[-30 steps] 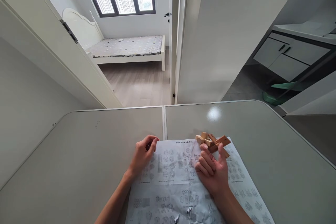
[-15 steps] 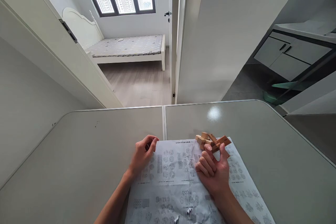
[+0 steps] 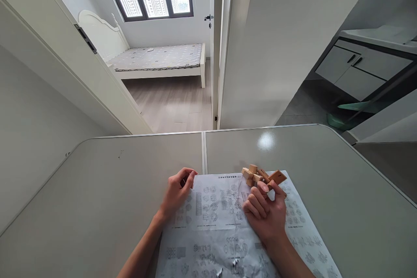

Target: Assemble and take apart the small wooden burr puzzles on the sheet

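Observation:
Small wooden puzzle pieces (image 3: 250, 175), pale and block-like, lie heaped at the top edge of a printed sheet (image 3: 215, 221). Beside them on the right is a flatter reddish-brown wooden piece (image 3: 278, 177). My right hand (image 3: 265, 210) is at this heap, thumb and index finger closed on a brown wooden piece, mostly covered by the fingertips; the other fingers are curled into the palm. At the sheet's upper left corner rests my left hand (image 3: 177, 189), its fingers curled and thumb against them; whatever may be inside is hidden.
The grey table (image 3: 81, 200) has a pale seam and a raised rim. A creased sheet with small printed diagrams covers its near middle, with torn spots low down. Beyond stand a doorway, a bed (image 3: 159, 56) and, at right, a white cabinet (image 3: 361, 67).
My right thumb and index finger have shifted slightly and closed in on the brown wooden piece; the wooden heap has moved a little. My left hand has stayed still.

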The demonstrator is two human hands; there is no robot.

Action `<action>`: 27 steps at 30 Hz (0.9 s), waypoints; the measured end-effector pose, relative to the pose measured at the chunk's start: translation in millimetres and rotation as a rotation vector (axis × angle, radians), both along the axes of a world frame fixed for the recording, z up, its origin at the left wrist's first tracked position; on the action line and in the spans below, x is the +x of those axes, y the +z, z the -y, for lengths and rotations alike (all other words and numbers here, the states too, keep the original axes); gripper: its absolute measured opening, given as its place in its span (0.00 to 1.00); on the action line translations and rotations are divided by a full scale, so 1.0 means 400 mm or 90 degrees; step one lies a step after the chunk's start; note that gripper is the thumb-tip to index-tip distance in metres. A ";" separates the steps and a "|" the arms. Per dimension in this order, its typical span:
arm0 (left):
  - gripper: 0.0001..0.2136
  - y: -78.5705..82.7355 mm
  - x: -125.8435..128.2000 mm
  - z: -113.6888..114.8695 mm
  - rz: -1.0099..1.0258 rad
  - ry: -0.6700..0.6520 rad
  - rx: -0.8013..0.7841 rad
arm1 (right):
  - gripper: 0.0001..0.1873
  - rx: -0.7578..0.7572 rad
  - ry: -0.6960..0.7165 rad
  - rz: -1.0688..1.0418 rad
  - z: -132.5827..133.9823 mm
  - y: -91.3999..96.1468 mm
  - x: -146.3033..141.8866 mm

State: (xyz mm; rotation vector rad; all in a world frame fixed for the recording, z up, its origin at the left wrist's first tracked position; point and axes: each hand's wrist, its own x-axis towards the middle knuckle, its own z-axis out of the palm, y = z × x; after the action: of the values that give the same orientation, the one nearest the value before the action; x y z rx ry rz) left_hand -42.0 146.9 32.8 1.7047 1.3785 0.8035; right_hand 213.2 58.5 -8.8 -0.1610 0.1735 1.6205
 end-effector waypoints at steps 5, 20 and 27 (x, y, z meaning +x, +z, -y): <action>0.16 0.000 0.000 0.000 0.002 0.003 0.002 | 0.13 0.014 0.003 0.014 0.000 0.001 -0.001; 0.16 0.003 0.000 0.002 0.003 -0.003 0.001 | 0.13 0.085 0.027 0.031 0.008 0.001 -0.003; 0.17 0.005 0.001 0.004 -0.001 0.001 0.002 | 0.17 0.152 0.057 0.202 0.011 0.025 -0.022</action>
State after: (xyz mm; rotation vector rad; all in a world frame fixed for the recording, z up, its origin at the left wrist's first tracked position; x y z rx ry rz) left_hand -41.5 145.2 35.0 1.7066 1.3814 0.8057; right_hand 204.6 54.0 1.3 -0.2412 -0.2736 1.6676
